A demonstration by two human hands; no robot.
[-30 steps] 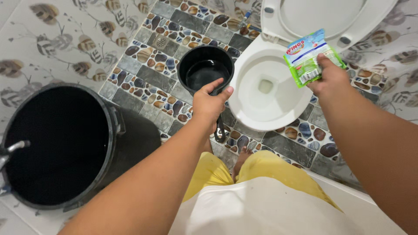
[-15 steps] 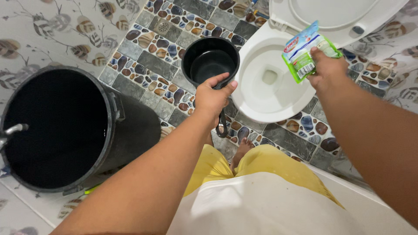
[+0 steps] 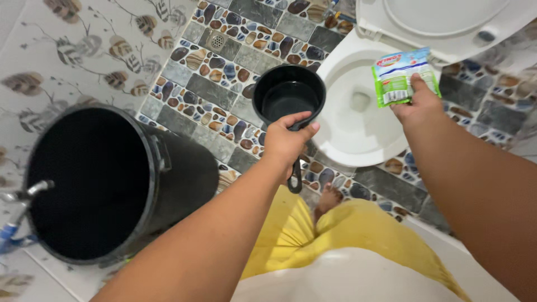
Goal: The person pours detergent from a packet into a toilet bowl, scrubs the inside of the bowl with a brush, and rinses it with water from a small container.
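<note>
Black dipper [image 3: 288, 94], a round plastic scoop with a long handle, sits near the middle of the head view, at about 12 o'clock from the left hand [image 3: 287, 142]. That hand is wrapped closed around the handle, thumb laid along the top toward the bowl, and the handle's looped end pokes out below the fist at 6 o'clock. The bowl is held level above the pebble-pattern tile floor [image 3: 207, 89], and its inside looks dark and glossy; whether it holds water I cannot tell.

At 3 o'clock from the dipper is a green and blue sachet [image 3: 404, 76], pinched at its lower right corner by the right hand [image 3: 418, 105], thumb on the front face and the other fingers hidden behind it. The sachet hangs over the right side of the white toilet bowl [image 3: 358, 131], whose seat and lid [image 3: 442, 25] are raised at 12 o'clock.

Well apart at 9 o'clock from the left hand stands a large black bucket [image 3: 168, 179], with a metal tap [image 3: 28, 193] reaching over its left rim. A small floor drain [image 3: 216, 40] shows at 11 o'clock from the dipper. Yellow shorts [image 3: 335, 235] and a bare foot [image 3: 329, 198] lie at 6 o'clock.
</note>
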